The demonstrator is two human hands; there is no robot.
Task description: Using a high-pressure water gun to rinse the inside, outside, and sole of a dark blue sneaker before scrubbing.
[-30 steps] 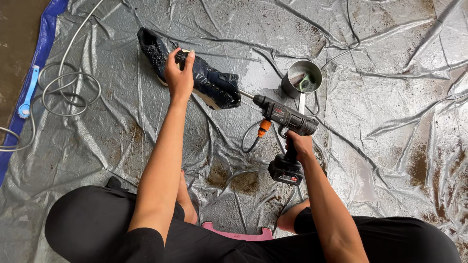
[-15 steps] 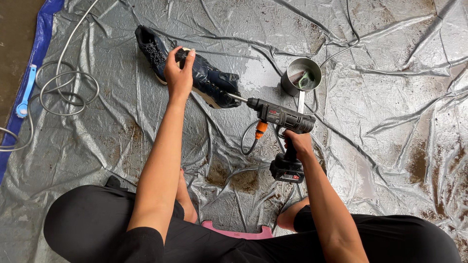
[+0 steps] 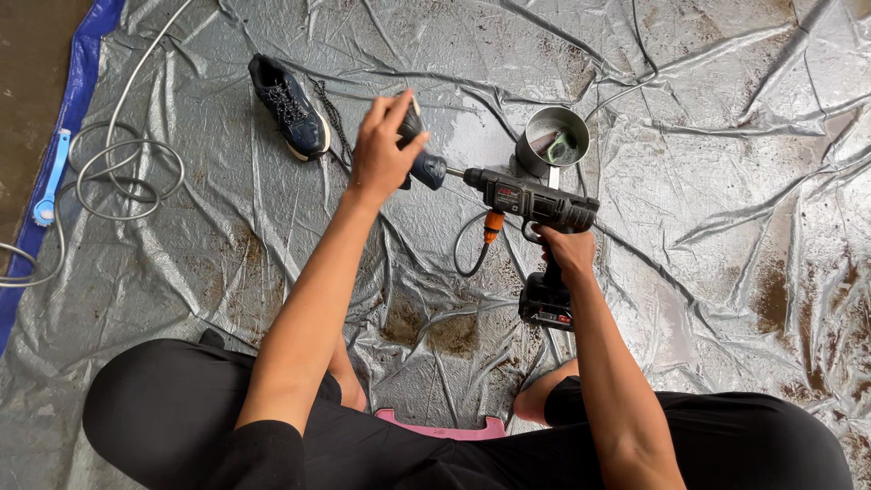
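My left hand (image 3: 381, 154) is shut on a dark blue shoe (image 3: 426, 169), held up above the grey tarp (image 3: 726, 181). Most of that shoe is hidden behind my fingers. The second dark blue shoe (image 3: 290, 109) lies on the tarp to the upper left, its lace trailing beside it. My right hand (image 3: 567, 249) grips the handle of a black cordless spray gun (image 3: 531, 198) with an orange hose fitting (image 3: 492, 225). Its nozzle points left, right at the toe of the held shoe.
A metal pot (image 3: 553, 141) holding a rag or brush stands just beyond the gun. A grey hose (image 3: 127, 172) lies coiled at the left beside a blue-handled tool (image 3: 50, 177). The tarp is wrinkled, wet and muddy. A pink stool edge (image 3: 445, 426) shows between my knees.
My left hand has lifted one shoe off the tarp and carried it right, up to the gun's nozzle. The other shoe stays where it lay. The gun barely moved.
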